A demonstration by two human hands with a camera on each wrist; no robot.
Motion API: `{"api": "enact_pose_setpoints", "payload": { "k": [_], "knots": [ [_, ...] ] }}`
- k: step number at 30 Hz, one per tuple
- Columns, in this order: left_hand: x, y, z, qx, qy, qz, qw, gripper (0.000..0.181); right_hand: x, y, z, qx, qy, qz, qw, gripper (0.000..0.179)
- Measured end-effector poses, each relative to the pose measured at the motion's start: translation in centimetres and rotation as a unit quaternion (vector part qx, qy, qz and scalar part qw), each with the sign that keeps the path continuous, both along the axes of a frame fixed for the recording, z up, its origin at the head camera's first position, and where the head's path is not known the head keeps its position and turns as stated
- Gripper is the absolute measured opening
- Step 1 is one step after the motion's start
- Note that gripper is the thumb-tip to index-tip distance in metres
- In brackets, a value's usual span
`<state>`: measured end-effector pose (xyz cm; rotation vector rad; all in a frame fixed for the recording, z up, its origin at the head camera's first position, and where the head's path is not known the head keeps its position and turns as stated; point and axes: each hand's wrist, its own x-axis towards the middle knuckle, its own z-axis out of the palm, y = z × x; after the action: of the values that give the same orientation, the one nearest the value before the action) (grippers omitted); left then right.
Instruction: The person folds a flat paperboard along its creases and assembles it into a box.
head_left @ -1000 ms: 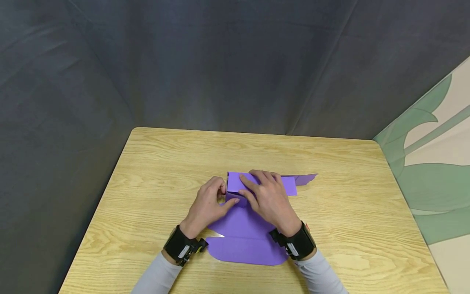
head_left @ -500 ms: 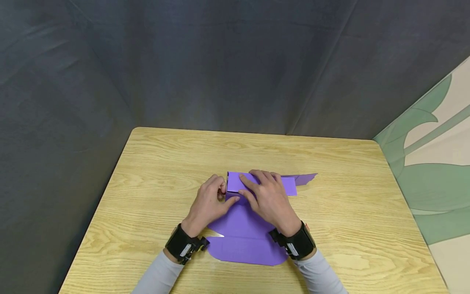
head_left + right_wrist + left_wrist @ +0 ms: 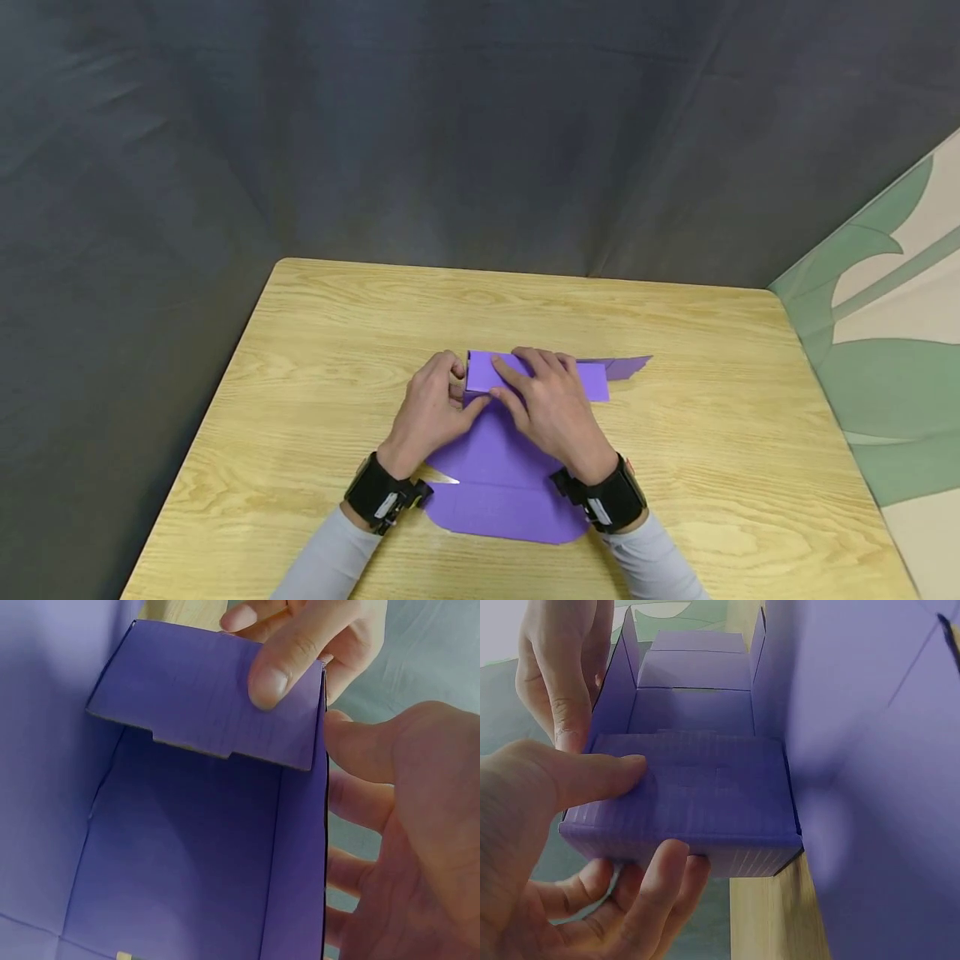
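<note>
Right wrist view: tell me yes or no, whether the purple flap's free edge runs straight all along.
No, a small tab juts out partway along the free edge of the purple flap.

Purple box (image 3: 302,825), its interior facing us. Across its upper end we see a flap (image 3: 199,694) folded inward, a shallow tab midway along its free edge. The left hand (image 3: 322,641) comes in from the top; its thumb rests on the flap's face towards the right, other fingers partly hidden behind. The right hand (image 3: 412,825) stands at right, fingertips against the outside of the long side wall (image 3: 296,907). Beneath the flap, the box floor (image 3: 176,847) lies in shade. On the left we note a broad purple panel (image 3: 45,750), creases meeting low down. Pale wooden surface (image 3: 191,610) at top left; greyish backdrop (image 3: 442,652) at right.
</note>
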<state>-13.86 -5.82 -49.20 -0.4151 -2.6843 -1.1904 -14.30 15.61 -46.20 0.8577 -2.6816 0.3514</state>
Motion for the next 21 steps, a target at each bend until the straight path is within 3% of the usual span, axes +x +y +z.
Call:
{"api": "enact_pose_setpoints", "payload": {
  "k": [8,11,16,21],
  "knots": [
    [-1.1,0.9,-0.1,-0.069,0.011,0.018,0.9974,0.066,0.0,0.1,-0.1,-0.018,-0.01,-0.002,0.9998,0.042],
    [-1.6,1.9,-0.1,-0.097,0.015,0.015,0.9951,0.057,0.2,0.8,-0.1,-0.023,-0.01,-0.008,0.9997,0.043],
    [-2.3,4.1,-0.1,-0.114,-0.004,-0.019,0.9933,0.044,1.1,2.6,-0.3,-0.03,0.005,-0.034,0.999,0.043],
    [-2.5,4.8,0.0,-0.126,-0.005,-0.003,0.992,0.038,1.4,2.8,-0.3,-0.034,0.01,-0.033,0.9988,0.042]
  ]
}}
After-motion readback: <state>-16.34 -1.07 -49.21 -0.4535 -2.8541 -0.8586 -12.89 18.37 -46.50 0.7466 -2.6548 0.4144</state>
